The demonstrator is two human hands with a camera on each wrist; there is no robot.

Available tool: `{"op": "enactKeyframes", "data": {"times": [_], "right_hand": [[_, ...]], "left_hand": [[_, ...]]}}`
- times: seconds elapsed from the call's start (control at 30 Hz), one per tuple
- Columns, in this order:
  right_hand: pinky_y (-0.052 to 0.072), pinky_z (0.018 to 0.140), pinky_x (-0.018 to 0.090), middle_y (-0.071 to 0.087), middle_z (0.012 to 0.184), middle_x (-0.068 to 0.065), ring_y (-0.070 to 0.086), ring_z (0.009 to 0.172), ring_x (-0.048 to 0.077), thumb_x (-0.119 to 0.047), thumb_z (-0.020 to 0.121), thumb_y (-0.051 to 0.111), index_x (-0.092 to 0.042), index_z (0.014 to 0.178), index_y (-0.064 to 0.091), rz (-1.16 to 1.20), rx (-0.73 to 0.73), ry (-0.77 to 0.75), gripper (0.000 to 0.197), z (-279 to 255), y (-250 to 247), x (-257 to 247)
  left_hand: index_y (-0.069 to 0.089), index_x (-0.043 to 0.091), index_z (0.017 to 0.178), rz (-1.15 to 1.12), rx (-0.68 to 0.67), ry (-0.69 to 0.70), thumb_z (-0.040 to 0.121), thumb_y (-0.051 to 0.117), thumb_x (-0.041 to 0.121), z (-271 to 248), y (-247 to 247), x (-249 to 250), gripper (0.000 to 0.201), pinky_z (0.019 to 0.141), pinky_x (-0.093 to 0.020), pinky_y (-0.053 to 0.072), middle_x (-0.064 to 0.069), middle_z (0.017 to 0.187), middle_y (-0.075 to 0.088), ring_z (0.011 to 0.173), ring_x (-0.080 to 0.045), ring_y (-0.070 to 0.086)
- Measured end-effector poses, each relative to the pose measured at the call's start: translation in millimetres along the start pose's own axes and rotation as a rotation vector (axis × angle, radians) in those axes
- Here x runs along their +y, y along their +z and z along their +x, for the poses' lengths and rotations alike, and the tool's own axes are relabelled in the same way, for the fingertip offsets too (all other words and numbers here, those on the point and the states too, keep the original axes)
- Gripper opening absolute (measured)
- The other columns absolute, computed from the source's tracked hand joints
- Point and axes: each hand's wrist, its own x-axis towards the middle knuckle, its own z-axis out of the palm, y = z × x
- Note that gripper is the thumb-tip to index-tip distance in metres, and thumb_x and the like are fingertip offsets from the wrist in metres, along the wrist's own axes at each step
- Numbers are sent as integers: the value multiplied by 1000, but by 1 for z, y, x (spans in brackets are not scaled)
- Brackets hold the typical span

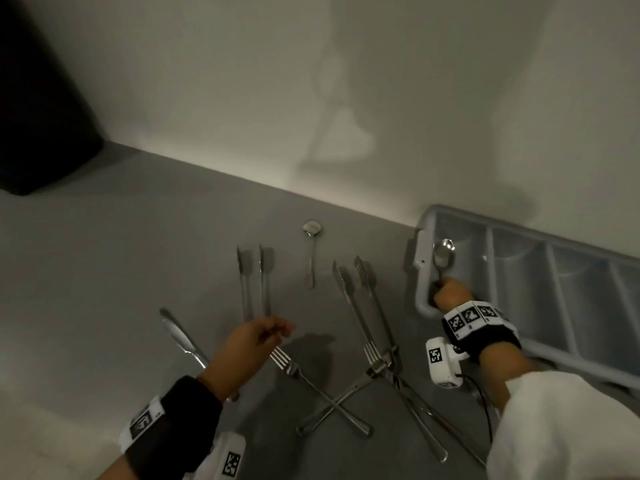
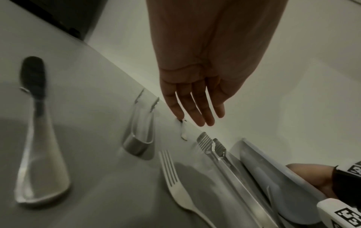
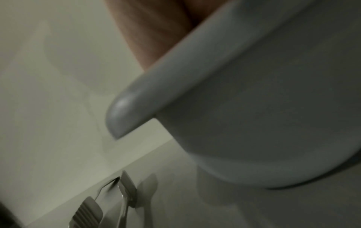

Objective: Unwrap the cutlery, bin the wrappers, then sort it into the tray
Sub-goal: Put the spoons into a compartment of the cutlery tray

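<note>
So my right hand point(image 1: 450, 293) is pinching a shiny steel spoon point(image 1: 442, 254) by the handle, bowl already inside the end compartment of the pale grey plastic cutlery tray point(image 1: 424, 258). I'd lower it flat before letting go so it doesn't clatter. Left hand point(image 1: 258, 336) hovers over the grey counter point(image 1: 104, 271), grip relaxed, holding nothing, near the steel fork point(image 1: 294, 368).

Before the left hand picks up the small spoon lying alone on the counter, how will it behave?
The small spoon looks like stiff metal, so probably no bending. Lying flat on the smooth counter, it may slide when pinched. Its rounded bowl could rock.
</note>
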Motion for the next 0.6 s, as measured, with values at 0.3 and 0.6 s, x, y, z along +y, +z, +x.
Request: {"op": "enactKeyframes", "data": {"times": [0.3, 0.6], "right_hand": [[43, 86, 42, 60, 106, 13, 51, 99, 36, -6, 79, 59, -12, 96, 66, 308, 623, -282, 19, -83, 32, 6], [40, 79, 18, 50, 93, -7, 58, 89, 15, -18, 80, 67, -16, 99, 64, 352, 166, -237, 20, -157, 126, 41]], "left_hand": [[61, 52, 77, 88, -13, -88, 83, 54, 30, -20, -4, -17, 23, 67, -34, 56, 19, 74, 68, 71, -4, 66], [52, 32, 112, 277, -448, 23, 90, 51, 14, -26, 43, -11, 28, 55, -1, 39, 44, 52, 55, 53, 15, 55]]}}
